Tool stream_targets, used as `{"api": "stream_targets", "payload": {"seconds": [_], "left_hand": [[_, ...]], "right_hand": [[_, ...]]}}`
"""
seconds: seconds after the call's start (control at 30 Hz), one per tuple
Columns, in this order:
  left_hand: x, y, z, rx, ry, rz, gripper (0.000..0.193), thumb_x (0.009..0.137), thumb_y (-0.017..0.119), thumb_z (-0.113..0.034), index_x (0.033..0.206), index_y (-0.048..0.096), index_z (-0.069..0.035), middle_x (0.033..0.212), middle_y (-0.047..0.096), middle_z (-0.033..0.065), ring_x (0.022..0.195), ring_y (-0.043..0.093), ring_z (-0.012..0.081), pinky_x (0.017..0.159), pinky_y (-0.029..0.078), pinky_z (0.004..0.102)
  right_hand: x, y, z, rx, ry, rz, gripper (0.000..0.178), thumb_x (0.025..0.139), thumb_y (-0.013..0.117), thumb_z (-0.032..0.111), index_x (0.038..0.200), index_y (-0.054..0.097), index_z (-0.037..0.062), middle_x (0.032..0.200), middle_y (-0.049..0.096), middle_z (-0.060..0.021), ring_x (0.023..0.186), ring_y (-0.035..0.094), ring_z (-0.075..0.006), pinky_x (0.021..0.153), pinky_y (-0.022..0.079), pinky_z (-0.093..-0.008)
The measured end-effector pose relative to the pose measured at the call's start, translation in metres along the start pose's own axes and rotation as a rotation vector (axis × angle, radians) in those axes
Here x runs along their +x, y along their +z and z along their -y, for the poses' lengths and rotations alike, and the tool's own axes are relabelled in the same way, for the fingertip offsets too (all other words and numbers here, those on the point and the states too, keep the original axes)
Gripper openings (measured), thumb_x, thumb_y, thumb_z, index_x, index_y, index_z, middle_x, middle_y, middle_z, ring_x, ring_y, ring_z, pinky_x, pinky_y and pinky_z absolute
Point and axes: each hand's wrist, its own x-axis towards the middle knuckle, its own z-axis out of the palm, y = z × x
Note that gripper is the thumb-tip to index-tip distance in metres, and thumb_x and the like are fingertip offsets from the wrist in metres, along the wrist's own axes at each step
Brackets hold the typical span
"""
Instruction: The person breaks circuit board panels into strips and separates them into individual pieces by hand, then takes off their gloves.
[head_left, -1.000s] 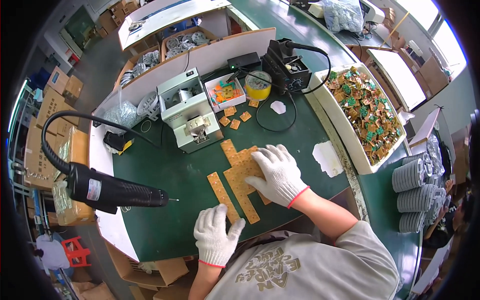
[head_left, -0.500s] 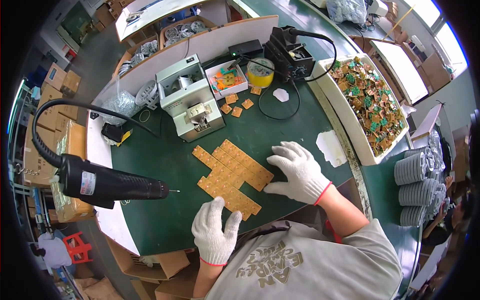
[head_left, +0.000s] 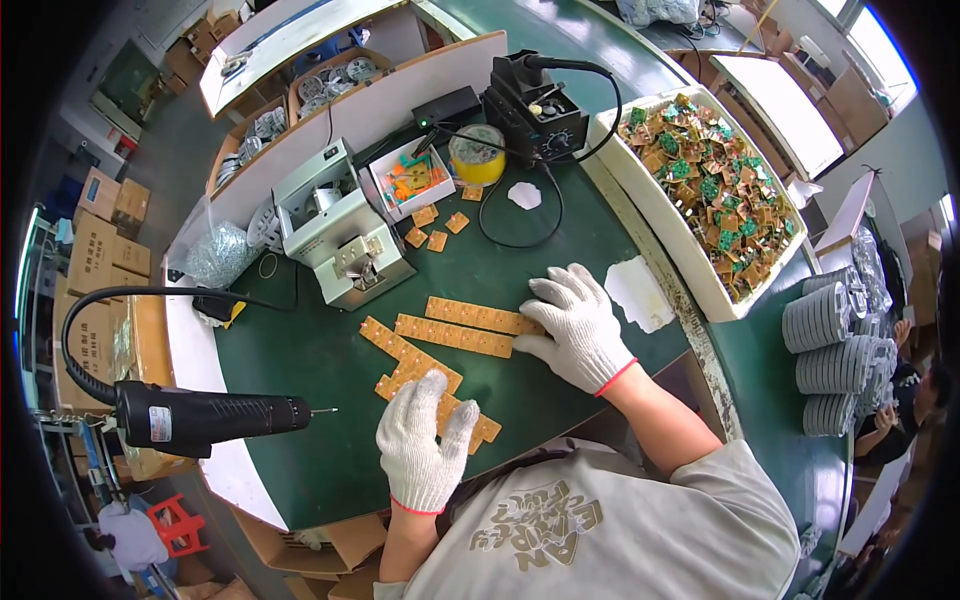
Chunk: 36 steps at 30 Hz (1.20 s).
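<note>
Several strips of small orange-brown circuit boards lie on the green mat. My right hand [head_left: 582, 335], in a white knitted glove with a red cuff, has its thumb and fingers around the right end of the upper board strip [head_left: 470, 313]. Just below, a second board strip [head_left: 455, 336] reaches close to the thumb. My left hand [head_left: 420, 445], gloved alike, rests at the near edge of the lower group of boards [head_left: 405, 358], covering part of it. Its thumb and fingers are apart, with boards showing between them.
A black electric screwdriver [head_left: 215, 415] hangs at left. Behind the boards stand a grey-metal machine [head_left: 340, 235], a parts tray [head_left: 375, 180], yellow tape [head_left: 477, 165] and a black soldering station [head_left: 535, 115]. A white bin [head_left: 755, 308] of boards stands at right, near stacked grey parts [head_left: 835, 365].
Two upper strips have come apart from the lower group and turned, with a gap between them. My right hand has moved onto the strip ends. My left hand has shifted slightly over the boards.
</note>
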Motion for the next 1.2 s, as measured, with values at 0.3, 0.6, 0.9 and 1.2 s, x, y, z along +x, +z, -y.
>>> {"api": "stream_targets", "payload": {"seconds": [0.3,0.6,0.9,1.2], "left_hand": [[0.004,0.005,-0.019,-0.569,-0.448,0.137,0.036,0.088,0.080,-0.015,0.116,0.066,0.003,0.096,0.071,0.0135,0.079,0.066,0.0268,0.075,0.056,0.0358],[0.016,0.049,-0.008,-1.558,-0.400,0.153,0.043,0.089,0.081,-0.013,0.123,0.060,0.003,0.098,0.069,0.0115,0.085,0.064,0.0198,0.075,0.054,0.0329],[-0.005,0.052,0.005,-1.479,-0.674,0.208,0.032,0.090,0.080,-0.017,0.104,0.056,-0.001,0.097,0.064,0.0108,0.083,0.062,0.0220,0.070,0.052,0.0329],[0.009,0.038,-0.021,-1.803,-0.554,0.280,0.034,0.091,0.077,-0.011,0.119,0.060,-0.005,0.097,0.065,0.0112,0.078,0.061,0.0211,0.068,0.051,0.0309]], "right_hand": [[0.003,-0.043,0.003,0.476,0.136,0.066,0.034,0.082,0.083,0.022,0.108,0.073,0.0038,0.117,0.073,-0.0127,0.108,0.068,-0.0326,0.106,0.050,-0.0401],[-0.005,-0.044,0.031,1.110,0.074,0.168,0.028,0.087,0.080,0.011,0.111,0.071,-0.0002,0.110,0.073,-0.0127,0.102,0.069,-0.0269,0.090,0.056,-0.0374],[-0.013,-0.044,0.042,1.688,0.864,0.558,0.029,0.104,0.063,0.029,0.105,0.066,0.0004,0.080,0.066,-0.0118,0.057,0.060,-0.0185,0.052,0.052,-0.0305],[-0.012,-0.034,0.077,1.693,0.968,0.364,0.041,0.107,0.054,0.042,0.089,0.059,0.0057,0.061,0.056,-0.0056,0.043,0.039,-0.0104,0.038,0.034,-0.0271]]}}
